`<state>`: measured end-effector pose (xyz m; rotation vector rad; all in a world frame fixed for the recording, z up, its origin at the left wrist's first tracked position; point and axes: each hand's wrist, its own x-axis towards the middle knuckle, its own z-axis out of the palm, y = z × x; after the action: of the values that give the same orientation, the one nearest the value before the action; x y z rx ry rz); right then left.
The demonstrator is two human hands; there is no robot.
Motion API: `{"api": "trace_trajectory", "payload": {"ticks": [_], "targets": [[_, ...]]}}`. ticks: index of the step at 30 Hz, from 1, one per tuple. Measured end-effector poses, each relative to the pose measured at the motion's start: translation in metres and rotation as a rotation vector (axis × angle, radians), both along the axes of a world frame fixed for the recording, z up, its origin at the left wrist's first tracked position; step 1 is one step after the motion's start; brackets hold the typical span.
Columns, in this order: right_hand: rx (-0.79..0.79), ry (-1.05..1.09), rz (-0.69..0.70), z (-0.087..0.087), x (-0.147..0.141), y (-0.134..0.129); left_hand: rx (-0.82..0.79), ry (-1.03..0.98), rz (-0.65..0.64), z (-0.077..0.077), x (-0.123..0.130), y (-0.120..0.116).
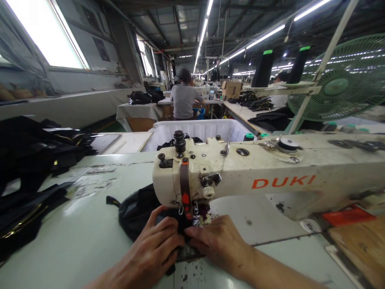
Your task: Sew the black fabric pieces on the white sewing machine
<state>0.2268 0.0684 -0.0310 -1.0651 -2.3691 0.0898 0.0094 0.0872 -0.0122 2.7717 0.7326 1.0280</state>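
A white sewing machine point(234, 168) with orange lettering stretches from the middle to the right. Under its needle area lies a black fabric piece point(135, 210), partly hidden by the machine head and my hands. My left hand point(159, 245) is on the fabric just left of the presser foot, its fingers curled together over the cloth. At the front right of the needle, my right hand point(219, 243) pinches the fabric's edge with thumb and fingers close together. The needle tip itself is hidden.
Black fabric pieces point(18, 156) are heaped at the left. A white bin point(198, 126) stands behind the machine, with a seated person point(184, 100) beyond. Thread cones point(263, 69) and a green fan point(337, 86) are at the upper right. A wooden board point(361, 245) lies at the right.
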Motion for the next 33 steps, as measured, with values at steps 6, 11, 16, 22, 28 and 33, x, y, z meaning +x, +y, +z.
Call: {"api": "trace_trajectory", "payload": {"ticks": [6,11,16,22,28,33], "targets": [[-0.09,-0.05,0.002,0.005,-0.001,-0.001,-0.049,0.049,-0.003,0.003,-0.002,-0.001],[-0.065,-0.004,0.025,0.007,-0.003,0.0,-0.088,0.085,-0.014,0.005,-0.003,-0.002],[-0.019,0.09,0.055,0.005,-0.005,0.0,-0.088,0.012,0.04,0.005,-0.001,-0.004],[0.085,0.184,0.062,0.002,-0.006,0.001,-0.037,-0.104,0.076,0.003,0.005,-0.004],[0.106,0.148,-0.049,-0.004,0.001,0.0,0.032,-0.125,0.037,0.006,0.006,-0.004],[0.162,0.069,0.012,-0.001,-0.003,-0.002,0.093,-0.138,0.066,0.001,0.007,-0.005]]}}
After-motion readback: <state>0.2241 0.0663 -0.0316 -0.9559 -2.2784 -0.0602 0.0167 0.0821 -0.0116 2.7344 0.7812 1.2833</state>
